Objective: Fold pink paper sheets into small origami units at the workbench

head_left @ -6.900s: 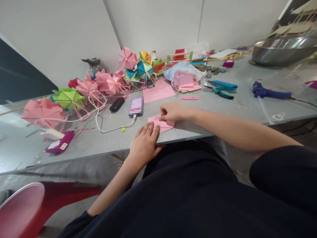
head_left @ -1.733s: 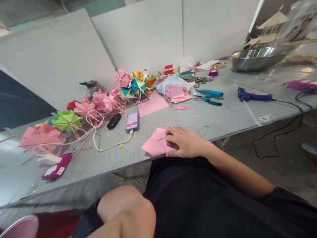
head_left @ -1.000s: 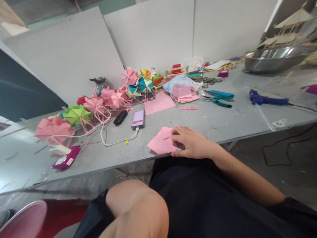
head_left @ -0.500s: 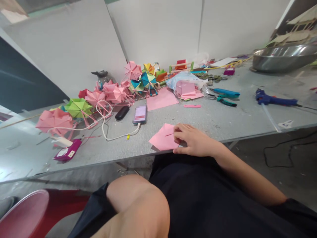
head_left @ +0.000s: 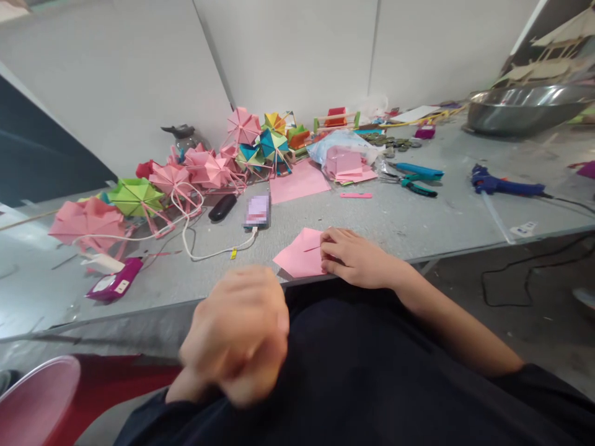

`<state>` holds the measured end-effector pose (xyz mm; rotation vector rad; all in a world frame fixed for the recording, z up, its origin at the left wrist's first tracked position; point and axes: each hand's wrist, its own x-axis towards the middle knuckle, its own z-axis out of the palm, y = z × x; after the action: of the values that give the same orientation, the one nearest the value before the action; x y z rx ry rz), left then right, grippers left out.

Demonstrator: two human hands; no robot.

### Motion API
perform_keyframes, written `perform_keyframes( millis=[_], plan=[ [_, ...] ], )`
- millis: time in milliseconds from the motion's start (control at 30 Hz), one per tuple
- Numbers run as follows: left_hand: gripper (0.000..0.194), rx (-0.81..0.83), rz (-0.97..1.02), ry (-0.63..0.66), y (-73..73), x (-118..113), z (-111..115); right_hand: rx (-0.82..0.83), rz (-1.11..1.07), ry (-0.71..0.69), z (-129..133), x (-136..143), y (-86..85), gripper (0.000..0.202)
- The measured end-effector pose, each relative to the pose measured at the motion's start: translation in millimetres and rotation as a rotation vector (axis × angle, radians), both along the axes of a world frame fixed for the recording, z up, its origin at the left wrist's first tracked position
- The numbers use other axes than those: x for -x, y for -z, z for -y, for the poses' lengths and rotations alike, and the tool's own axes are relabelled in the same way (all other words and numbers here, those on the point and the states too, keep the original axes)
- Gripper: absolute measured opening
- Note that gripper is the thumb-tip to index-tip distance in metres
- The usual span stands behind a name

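A pink folded paper lies near the front edge of the grey table. My right hand rests on the paper's right side, fingers curled and pressing it down. My left hand is raised close to the camera over my lap. It is blurred, its fingers curled into a loose fist, and nothing shows in it. It touches neither the paper nor the table.
Behind the paper lie a phone on a white cable, paper umbrellas, a loose pink sheet and a bag of pink papers. Pliers, a blue glue gun and a metal bowl are right. A red stool stands low left.
My left hand left the paper earlier and dropped away; it now comes up blurred in front of the camera. My right hand stays on the pink paper.
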<state>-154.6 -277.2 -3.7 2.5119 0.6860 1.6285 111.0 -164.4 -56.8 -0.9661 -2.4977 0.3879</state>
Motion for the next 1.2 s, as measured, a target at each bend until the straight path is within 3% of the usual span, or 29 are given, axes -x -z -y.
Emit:
perform_keyframes(
  millis=[33,100,167,233,367,533,700,767,867,967,1200],
  plan=[
    [0.016,-0.084,0.028,0.009,5.6,3,-20,-0.002,0.002,0.001,0,0,0.1,0.018],
    [0.027,-0.165,-0.196,-0.149,17.4,12,-53,-0.007,0.009,-0.008,0,0,0.2,0.016],
    [0.030,-0.174,-0.415,-0.288,27.8,22,-72,-0.016,0.012,-0.018,1,0,0.2,0.016],
    [0.026,-0.172,-0.504,-0.335,36.3,26,-79,-0.022,0.010,-0.020,1,0,0.1,0.016],
    [0.017,-0.072,-0.400,-0.359,50.1,14,-77,-0.018,-0.001,-0.019,1,-1,0.0,0.012],
    [0.042,0.133,-0.159,-0.393,62.1,-2,-66,-0.025,0.002,-0.021,1,-2,-0.5,0.012],
    [0.027,0.196,-0.288,-0.135,58.2,-2,-63,-0.020,-0.003,-0.021,1,-2,-0.8,0.013],
    [0.015,0.262,-0.337,-0.101,58.0,-5,-66,-0.010,0.002,-0.017,0,-2,-0.8,0.012],
    [0.003,0.346,-0.300,-0.196,62.2,-15,-72,-0.009,0.005,-0.013,0,-2,-0.6,0.012],
    [0.008,0.416,-0.253,-0.284,66.1,-27,-74,-0.020,-0.008,-0.021,0,-2,-0.5,0.013],
    [0.014,0.470,-0.244,-0.319,64.5,-39,-73,-0.017,-0.004,-0.032,0,-2,-0.9,0.016]
  ],
)
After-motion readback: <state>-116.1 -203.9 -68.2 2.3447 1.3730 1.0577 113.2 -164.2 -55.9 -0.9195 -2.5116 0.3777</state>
